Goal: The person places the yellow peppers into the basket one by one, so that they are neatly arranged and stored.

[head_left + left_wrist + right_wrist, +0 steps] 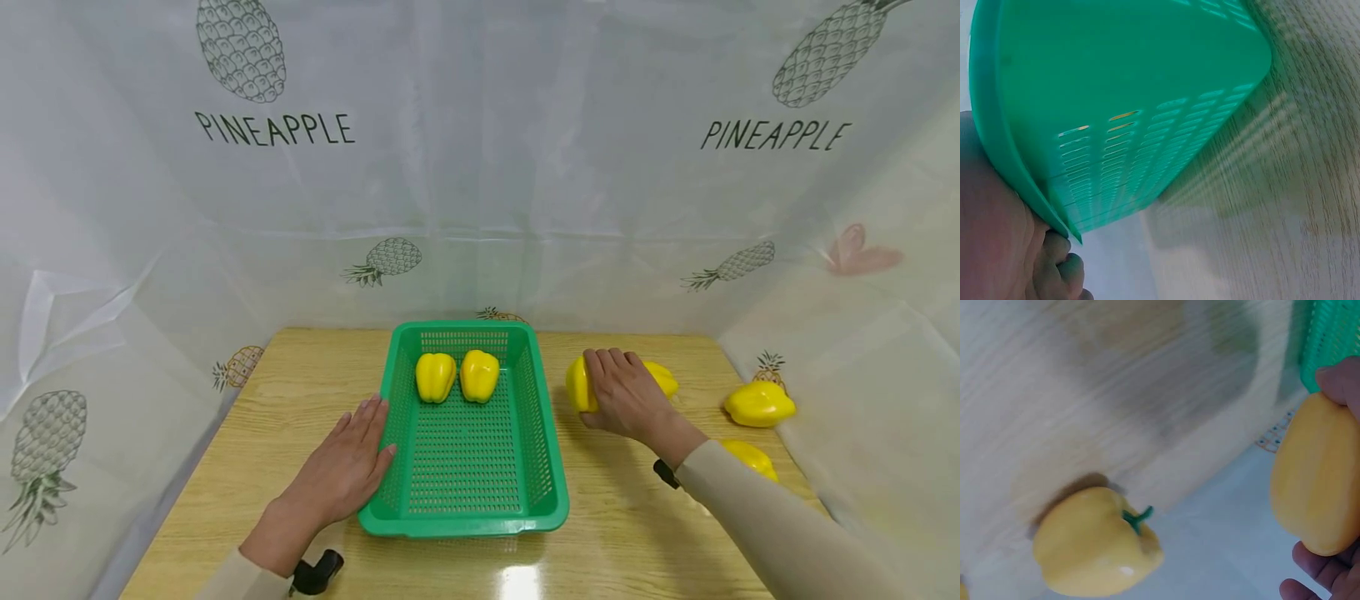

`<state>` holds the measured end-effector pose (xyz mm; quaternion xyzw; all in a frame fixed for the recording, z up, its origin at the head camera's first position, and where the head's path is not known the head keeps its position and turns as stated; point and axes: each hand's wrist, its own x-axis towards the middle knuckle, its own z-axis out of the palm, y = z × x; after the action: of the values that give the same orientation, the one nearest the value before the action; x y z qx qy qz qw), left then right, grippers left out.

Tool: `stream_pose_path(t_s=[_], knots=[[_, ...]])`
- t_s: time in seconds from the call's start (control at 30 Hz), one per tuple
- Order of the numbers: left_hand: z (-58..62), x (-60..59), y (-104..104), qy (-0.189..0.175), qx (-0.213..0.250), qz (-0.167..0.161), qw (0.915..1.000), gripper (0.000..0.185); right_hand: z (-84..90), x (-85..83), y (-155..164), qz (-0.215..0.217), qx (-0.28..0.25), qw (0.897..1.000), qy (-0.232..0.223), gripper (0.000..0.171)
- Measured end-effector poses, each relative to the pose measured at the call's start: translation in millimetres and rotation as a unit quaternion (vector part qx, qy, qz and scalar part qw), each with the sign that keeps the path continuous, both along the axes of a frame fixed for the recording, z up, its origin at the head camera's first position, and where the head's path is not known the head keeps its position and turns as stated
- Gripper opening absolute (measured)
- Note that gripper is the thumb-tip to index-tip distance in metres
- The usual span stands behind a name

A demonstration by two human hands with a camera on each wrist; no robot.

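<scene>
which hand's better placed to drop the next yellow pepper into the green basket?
Right. The right hand already grips a yellow bell pepper on the table beside the green basket; the left hand lies flat against the basket's left wall, holding nothing.

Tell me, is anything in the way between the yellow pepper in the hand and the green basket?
Nothing visible. The right hand grips a yellow pepper on the table, just right of the green basket. Only bare wood and the basket's low wall lie between. Two peppers sit at its far end; the rest is free.
</scene>
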<state>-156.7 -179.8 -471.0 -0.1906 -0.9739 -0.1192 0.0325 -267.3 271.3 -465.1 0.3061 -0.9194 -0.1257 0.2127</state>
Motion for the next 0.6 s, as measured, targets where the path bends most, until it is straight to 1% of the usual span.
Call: stream_pose_path(t_s=[0.17, 0.3, 0.47, 0.6], knots=[[0.0, 0.1, 0.4, -0.001, 0.002, 0.0, 1.0, 0.067, 12.3, -4.9, -8.0, 0.015, -0.001, 1.0, 0.022, 0.091], [-0.1, -0.3, 0.0, 0.0, -0.002, -0.003, 1.0, 0.067, 24.6, -8.2, -15.4, 0.022, 0.006, 0.999, 0.038, 0.093], [1.4, -1.1, -0.3, 0.001, -0.008, -0.006, 1.0, 0.067, 46.4, -10.0, -31.6, 0.016, 0.02, 0.999, 0.031, 0.095], [2.4, -1.0, 0.0, 0.001, -0.008, -0.005, 1.0, 0.067, 63.1, -10.0, -53.7, 0.019, 0.022, 0.999, 0.023, 0.093]])
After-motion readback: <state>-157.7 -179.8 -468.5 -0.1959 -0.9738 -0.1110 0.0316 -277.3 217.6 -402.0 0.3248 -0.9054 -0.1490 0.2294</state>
